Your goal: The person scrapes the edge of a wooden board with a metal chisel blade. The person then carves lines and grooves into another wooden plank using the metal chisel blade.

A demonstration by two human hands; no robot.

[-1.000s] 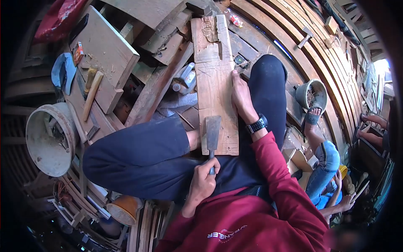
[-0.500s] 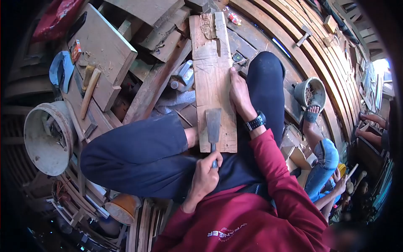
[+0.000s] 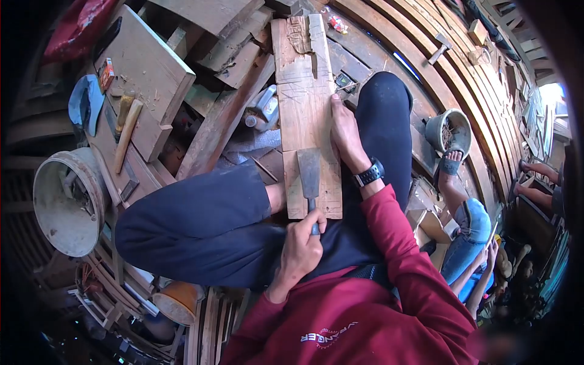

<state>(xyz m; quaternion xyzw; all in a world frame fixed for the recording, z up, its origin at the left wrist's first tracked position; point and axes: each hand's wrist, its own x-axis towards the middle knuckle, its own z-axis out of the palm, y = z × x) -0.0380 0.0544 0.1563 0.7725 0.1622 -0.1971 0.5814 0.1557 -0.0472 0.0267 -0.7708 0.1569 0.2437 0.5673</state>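
A long wooden board (image 3: 307, 121) lies lengthwise over my lap, its far end chipped, with a notch cut into it. My left hand (image 3: 302, 246) is closed round the handle of a broad, flared chisel (image 3: 309, 173). The chisel's blade rests flat along the near part of the board, pointing away from me. My right hand (image 3: 348, 131), with a black watch on its wrist, grips the board's right edge, thumb towards the top face and fingers partly hidden by the board.
Left are a wooden-handled tool (image 3: 128, 137), a blue cloth (image 3: 85, 103) and a white bucket (image 3: 70, 201). A plastic bottle (image 3: 258, 115) lies beyond my left knee. Right are a small bucket (image 3: 449, 131), a hammer (image 3: 439, 50) and a co-worker's leg (image 3: 465, 237) and hands.
My left hand has pushed the chisel slightly forward along the board and a little right. My right hand keeps its hold. The co-worker's hands have shifted at the right.
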